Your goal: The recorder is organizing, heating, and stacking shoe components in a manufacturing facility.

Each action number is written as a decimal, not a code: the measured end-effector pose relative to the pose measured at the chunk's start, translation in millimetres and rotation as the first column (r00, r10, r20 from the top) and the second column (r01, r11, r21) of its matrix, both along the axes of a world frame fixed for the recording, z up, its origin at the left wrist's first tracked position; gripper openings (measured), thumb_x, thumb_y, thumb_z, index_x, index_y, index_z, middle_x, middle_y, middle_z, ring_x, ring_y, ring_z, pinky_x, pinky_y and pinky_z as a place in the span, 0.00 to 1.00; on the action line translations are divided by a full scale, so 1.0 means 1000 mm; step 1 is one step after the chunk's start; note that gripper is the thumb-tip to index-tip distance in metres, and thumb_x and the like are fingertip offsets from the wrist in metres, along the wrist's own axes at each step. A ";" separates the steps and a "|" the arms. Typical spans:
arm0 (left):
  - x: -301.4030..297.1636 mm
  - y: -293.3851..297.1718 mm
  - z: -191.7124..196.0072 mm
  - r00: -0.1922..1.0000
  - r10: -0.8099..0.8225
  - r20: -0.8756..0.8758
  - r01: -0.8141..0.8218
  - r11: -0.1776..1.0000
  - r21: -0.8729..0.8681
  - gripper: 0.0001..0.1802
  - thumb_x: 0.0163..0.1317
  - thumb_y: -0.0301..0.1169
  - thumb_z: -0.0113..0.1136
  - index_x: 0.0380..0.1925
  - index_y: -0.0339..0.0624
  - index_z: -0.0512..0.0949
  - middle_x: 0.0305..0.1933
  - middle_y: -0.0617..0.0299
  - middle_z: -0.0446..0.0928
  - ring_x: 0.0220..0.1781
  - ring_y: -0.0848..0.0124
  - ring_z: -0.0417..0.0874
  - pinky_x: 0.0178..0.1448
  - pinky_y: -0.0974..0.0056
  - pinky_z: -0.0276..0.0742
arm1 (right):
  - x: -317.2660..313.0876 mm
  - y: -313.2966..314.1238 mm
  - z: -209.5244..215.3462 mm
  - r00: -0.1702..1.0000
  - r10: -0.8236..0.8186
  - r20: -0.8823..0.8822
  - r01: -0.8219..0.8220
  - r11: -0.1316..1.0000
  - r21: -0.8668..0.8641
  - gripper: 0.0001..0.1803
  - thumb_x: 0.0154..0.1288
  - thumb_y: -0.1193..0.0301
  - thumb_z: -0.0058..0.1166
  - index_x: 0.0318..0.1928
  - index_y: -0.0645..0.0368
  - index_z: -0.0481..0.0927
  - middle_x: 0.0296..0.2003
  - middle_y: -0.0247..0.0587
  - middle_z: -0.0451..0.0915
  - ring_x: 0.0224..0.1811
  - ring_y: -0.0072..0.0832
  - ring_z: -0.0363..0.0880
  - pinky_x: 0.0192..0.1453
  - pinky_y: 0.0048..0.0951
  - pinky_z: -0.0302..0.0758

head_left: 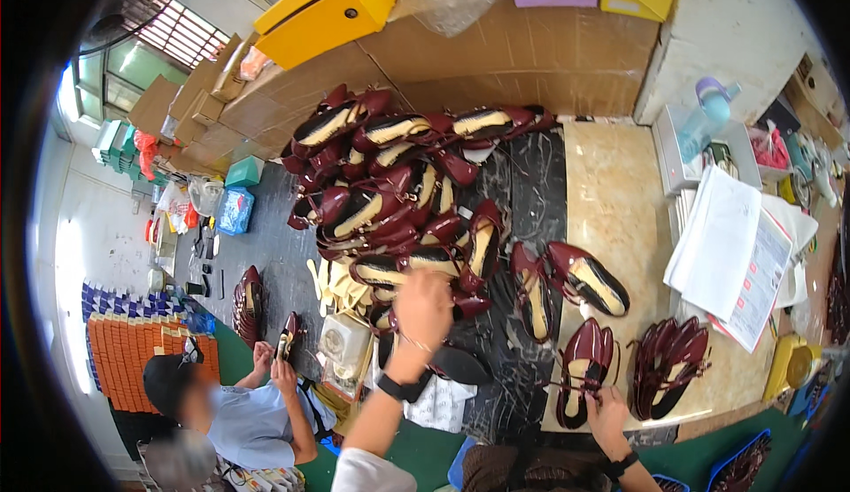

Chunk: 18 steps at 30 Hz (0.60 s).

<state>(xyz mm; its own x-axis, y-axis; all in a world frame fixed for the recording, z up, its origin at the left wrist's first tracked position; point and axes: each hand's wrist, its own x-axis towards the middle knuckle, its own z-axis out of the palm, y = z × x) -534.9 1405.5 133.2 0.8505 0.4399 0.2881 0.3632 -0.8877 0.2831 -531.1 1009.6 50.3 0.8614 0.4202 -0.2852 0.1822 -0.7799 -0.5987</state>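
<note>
A large heap of burgundy pointed shoes (354, 213) with cream insoles lies across the dark marbled tabletop. My left hand (423, 310) reaches over the heap's near edge; its fingertips are hidden, so I cannot tell whether it grips anything. On the pale board at the right, a pair of burgundy strapped shoes (584, 346) lies with toes pointing away. My right hand (608, 417) is at the heel end, thumb and fingers closed on a thin shoe strap (571, 387). Just beyond lie two separate shoes (589, 281), and a tight row of burgundy shoes (668, 368) stands to the right.
Cream insoles (336, 290) and a clear plastic container (343, 340) lie left of my left arm. A co-worker (239, 421) at the left handles a shoe (286, 337). Papers (717, 235) and a white bin (686, 160) stand at the right; cardboard (522, 58) walls the back.
</note>
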 end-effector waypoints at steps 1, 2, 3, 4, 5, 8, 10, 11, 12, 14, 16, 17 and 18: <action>0.015 0.040 0.013 0.994 -0.030 0.100 0.013 0.986 0.168 0.09 0.51 0.22 0.56 0.34 0.39 0.77 0.42 0.50 0.75 0.48 0.53 0.75 0.52 0.52 0.70 | 0.003 0.001 0.004 1.000 -0.024 -0.007 0.024 0.997 0.069 0.10 0.56 0.71 0.59 0.31 0.63 0.72 0.24 0.46 0.69 0.27 0.44 0.73 0.30 0.39 0.68; 0.029 0.071 0.023 0.996 -0.015 0.093 -0.004 0.981 0.195 0.10 0.51 0.23 0.56 0.35 0.38 0.77 0.44 0.50 0.74 0.50 0.53 0.74 0.54 0.52 0.70 | 0.006 0.003 0.008 0.999 -0.042 -0.002 0.042 0.993 0.109 0.10 0.56 0.71 0.59 0.32 0.63 0.73 0.24 0.46 0.70 0.26 0.42 0.72 0.30 0.38 0.68; 0.046 0.098 0.030 0.996 -0.004 0.089 -0.015 0.977 0.214 0.11 0.51 0.24 0.56 0.37 0.38 0.77 0.47 0.51 0.73 0.52 0.52 0.73 0.55 0.51 0.69 | 0.009 0.003 0.011 0.998 -0.066 0.007 0.064 0.988 0.142 0.09 0.57 0.71 0.58 0.33 0.64 0.73 0.23 0.45 0.70 0.25 0.41 0.72 0.29 0.37 0.67; 0.064 0.121 0.035 0.999 -0.019 0.047 0.002 0.941 0.338 0.12 0.50 0.24 0.57 0.38 0.39 0.77 0.50 0.50 0.72 0.57 0.53 0.71 0.60 0.50 0.66 | 0.009 0.000 0.009 0.997 -0.067 -0.024 0.070 0.979 0.194 0.10 0.57 0.72 0.58 0.34 0.65 0.74 0.24 0.45 0.71 0.24 0.39 0.72 0.27 0.35 0.67; 0.083 0.143 0.036 1.000 -0.031 0.003 0.026 0.891 0.452 0.14 0.49 0.24 0.58 0.39 0.39 0.77 0.54 0.50 0.71 0.61 0.54 0.69 0.65 0.50 0.62 | 0.013 0.000 0.008 0.996 -0.070 -0.053 0.081 0.967 0.242 0.10 0.58 0.72 0.58 0.36 0.65 0.74 0.24 0.45 0.72 0.23 0.37 0.72 0.26 0.34 0.67; 0.128 0.196 0.031 0.952 0.118 -0.283 0.092 0.770 0.632 0.15 0.54 0.27 0.55 0.43 0.41 0.78 0.62 0.51 0.68 0.68 0.56 0.62 0.72 0.47 0.51 | 0.026 0.018 0.031 0.988 -0.089 -0.126 0.118 0.962 0.247 0.09 0.58 0.79 0.53 0.40 0.65 0.74 0.27 0.45 0.73 0.26 0.30 0.75 0.28 0.27 0.73; 0.152 0.213 0.019 0.884 0.195 -0.424 0.148 0.745 0.651 0.13 0.56 0.30 0.54 0.40 0.45 0.83 0.56 0.54 0.71 0.66 0.58 0.65 0.73 0.38 0.42 | 0.033 0.022 0.030 0.989 -0.105 -0.105 0.129 0.959 0.253 0.08 0.60 0.81 0.50 0.41 0.66 0.75 0.29 0.45 0.74 0.29 0.29 0.76 0.30 0.26 0.74; 0.159 0.219 0.014 0.798 0.276 -0.537 0.166 0.755 0.634 0.12 0.56 0.31 0.54 0.38 0.47 0.84 0.53 0.56 0.73 0.64 0.59 0.67 0.73 0.34 0.37 | 0.037 0.024 0.031 0.990 -0.103 -0.099 0.125 0.959 0.256 0.08 0.60 0.81 0.50 0.41 0.66 0.75 0.29 0.45 0.74 0.29 0.29 0.76 0.30 0.26 0.74; 0.168 0.214 0.006 0.802 0.263 -0.536 0.169 0.762 0.626 0.12 0.56 0.31 0.54 0.38 0.47 0.84 0.53 0.56 0.73 0.64 0.59 0.67 0.73 0.34 0.37 | 0.036 0.021 0.032 0.971 -0.153 -0.182 0.192 0.956 0.222 0.12 0.61 0.78 0.51 0.46 0.63 0.75 0.35 0.48 0.77 0.35 0.34 0.77 0.40 0.30 0.73; 0.183 0.206 0.002 0.726 0.359 -0.586 0.157 0.744 0.650 0.11 0.57 0.33 0.55 0.34 0.51 0.86 0.49 0.61 0.73 0.61 0.62 0.68 0.72 0.30 0.29 | 0.038 0.025 0.016 0.977 -0.188 -0.102 0.205 0.958 0.203 0.08 0.60 0.81 0.49 0.41 0.66 0.75 0.29 0.45 0.75 0.28 0.29 0.76 0.30 0.26 0.74; 0.191 0.207 0.006 0.737 0.352 -0.577 0.175 0.725 0.666 0.10 0.56 0.33 0.56 0.34 0.52 0.86 0.49 0.62 0.72 0.60 0.62 0.68 0.72 0.31 0.30 | 0.044 0.028 0.017 0.979 -0.186 -0.088 0.202 0.952 0.230 0.08 0.60 0.81 0.49 0.41 0.67 0.75 0.30 0.46 0.75 0.28 0.29 0.77 0.30 0.26 0.74; 0.191 0.205 0.010 0.743 0.348 -0.571 0.194 0.705 0.682 0.10 0.56 0.34 0.56 0.34 0.52 0.86 0.49 0.63 0.72 0.59 0.62 0.67 0.72 0.32 0.30 | 0.046 0.030 0.021 0.980 -0.180 -0.080 0.195 0.946 0.258 0.08 0.60 0.81 0.49 0.41 0.67 0.75 0.30 0.46 0.76 0.28 0.29 0.77 0.30 0.26 0.74; 0.187 0.202 0.014 0.732 0.364 -0.576 0.142 0.746 0.651 0.10 0.56 0.34 0.56 0.35 0.53 0.86 0.50 0.62 0.71 0.60 0.62 0.66 0.73 0.34 0.31 | 0.047 0.031 0.024 0.980 -0.182 -0.083 0.197 0.945 0.260 0.08 0.60 0.81 0.49 0.41 0.67 0.75 0.30 0.46 0.76 0.28 0.29 0.77 0.30 0.26 0.74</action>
<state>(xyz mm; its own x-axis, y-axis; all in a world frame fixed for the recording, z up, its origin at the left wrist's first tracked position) -348.0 1607.3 146.7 0.8770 0.4766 -0.0612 0.3287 -0.6879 -0.6471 -484.3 1040.9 74.5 0.9181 0.3181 -0.2365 0.0062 -0.6080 -0.7939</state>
